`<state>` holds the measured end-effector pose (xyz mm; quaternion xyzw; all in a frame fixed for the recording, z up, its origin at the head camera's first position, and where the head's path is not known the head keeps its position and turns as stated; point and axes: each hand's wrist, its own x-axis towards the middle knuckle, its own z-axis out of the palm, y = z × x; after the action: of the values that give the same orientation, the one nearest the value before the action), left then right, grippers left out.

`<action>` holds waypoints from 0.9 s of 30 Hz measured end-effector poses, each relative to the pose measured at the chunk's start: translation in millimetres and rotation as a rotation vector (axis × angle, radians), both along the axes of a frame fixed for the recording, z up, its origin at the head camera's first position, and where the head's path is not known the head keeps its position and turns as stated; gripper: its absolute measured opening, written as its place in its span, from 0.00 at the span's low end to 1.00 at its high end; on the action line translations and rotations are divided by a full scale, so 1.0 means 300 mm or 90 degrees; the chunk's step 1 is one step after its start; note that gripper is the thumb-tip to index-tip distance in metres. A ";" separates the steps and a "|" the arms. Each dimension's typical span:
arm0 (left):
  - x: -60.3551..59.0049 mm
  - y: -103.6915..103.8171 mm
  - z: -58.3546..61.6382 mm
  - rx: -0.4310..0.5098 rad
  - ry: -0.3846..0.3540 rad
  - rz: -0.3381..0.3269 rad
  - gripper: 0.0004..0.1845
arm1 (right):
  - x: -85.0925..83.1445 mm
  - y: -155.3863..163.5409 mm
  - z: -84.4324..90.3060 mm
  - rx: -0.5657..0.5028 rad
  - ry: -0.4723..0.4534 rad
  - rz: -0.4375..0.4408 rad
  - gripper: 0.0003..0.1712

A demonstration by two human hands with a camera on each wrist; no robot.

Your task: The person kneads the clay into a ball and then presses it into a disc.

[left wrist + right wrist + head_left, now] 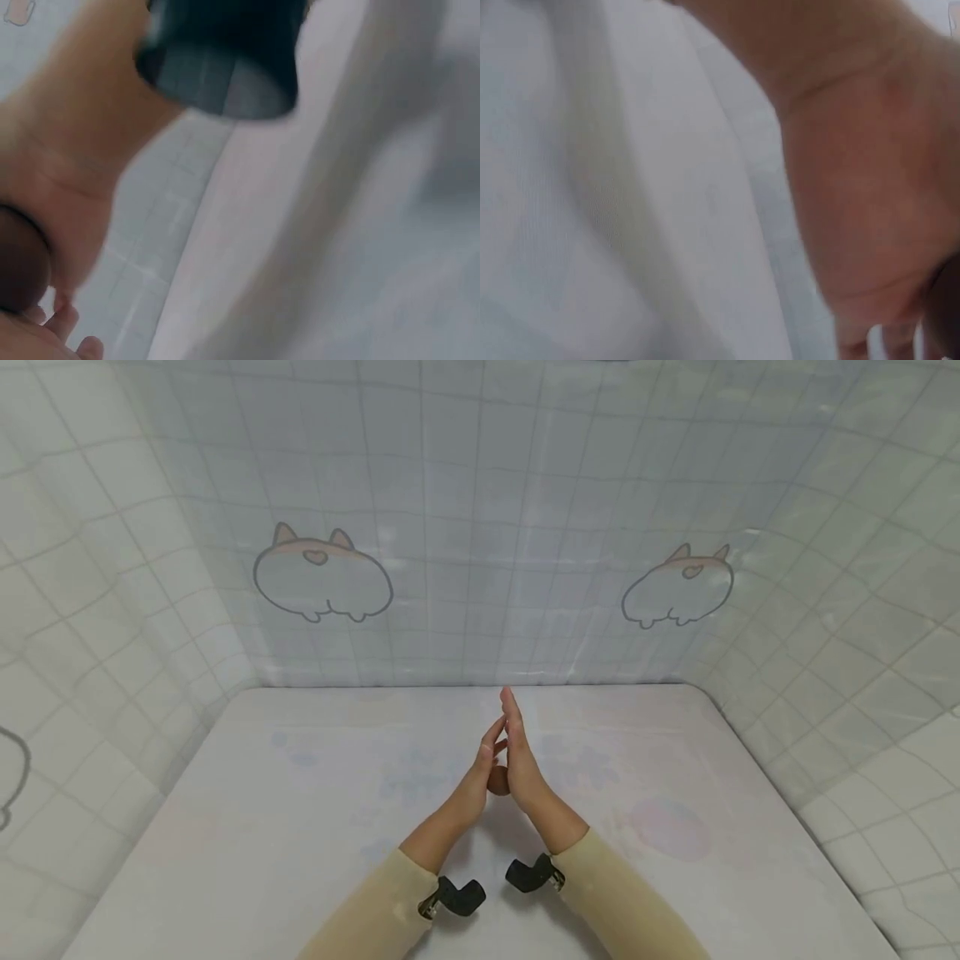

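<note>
A small brown ball (498, 781) sits between the two palms, its near side showing below the fingers. My left hand (474, 785) presses it from the left with straight fingers. From the other side, my right hand (523, 772) lies flat against it, its fingers pointing up and away. The fingertips of both hands lean together like a roof. In the left wrist view the ball (21, 262) shows at the left edge, next to a palm. Only a dark part of the ball (945, 307) enters the right wrist view, beside the right palm.
A white table (300, 827) with faint pastel prints lies under the hands. Behind it hangs a grid-patterned curtain (480, 527) with animal drawings, and similar sheets flank both sides. Black wrist cameras (461, 897) stick out from the sleeves.
</note>
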<state>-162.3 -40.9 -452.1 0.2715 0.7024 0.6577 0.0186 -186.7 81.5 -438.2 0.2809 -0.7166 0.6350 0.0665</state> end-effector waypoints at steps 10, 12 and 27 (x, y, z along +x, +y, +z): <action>0.005 0.018 0.019 0.065 0.042 0.062 0.45 | 0.021 -0.012 -0.037 0.004 -0.058 0.053 0.49; 0.004 0.019 0.021 0.068 0.044 0.090 0.47 | 0.032 -0.019 -0.044 0.006 -0.029 0.063 0.50; -0.045 -0.028 0.028 0.146 0.013 0.260 0.48 | 0.091 -0.044 -0.033 0.004 0.124 0.161 0.49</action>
<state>-175.9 -49.2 -443.8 0.1308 0.6636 0.7206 -0.1524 -159.4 68.4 -448.2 0.4294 -0.6678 0.6056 0.0540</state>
